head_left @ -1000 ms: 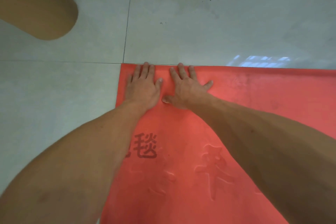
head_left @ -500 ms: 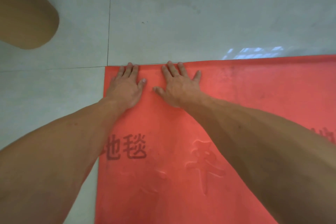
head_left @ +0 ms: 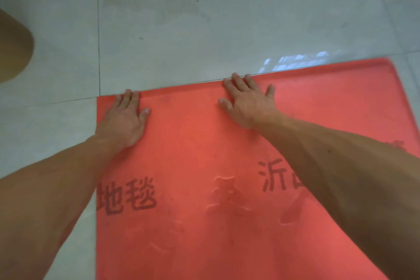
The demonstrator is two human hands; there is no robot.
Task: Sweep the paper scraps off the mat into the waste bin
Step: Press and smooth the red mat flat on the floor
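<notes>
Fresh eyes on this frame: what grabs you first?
The red mat fills the lower right of the view, lying on a grey tiled floor, with dark printed characters across it. Both hands press flat at its far edge, fingers straight: left hand at the far left corner, right hand further along. A brown rounded object pokes in at the left edge.

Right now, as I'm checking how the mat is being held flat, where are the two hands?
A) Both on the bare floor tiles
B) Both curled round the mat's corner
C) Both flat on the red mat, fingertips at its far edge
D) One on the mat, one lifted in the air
C: the left hand and right hand lie flat, fingers straight, on the red mat, fingertips reaching its far edge.
</notes>
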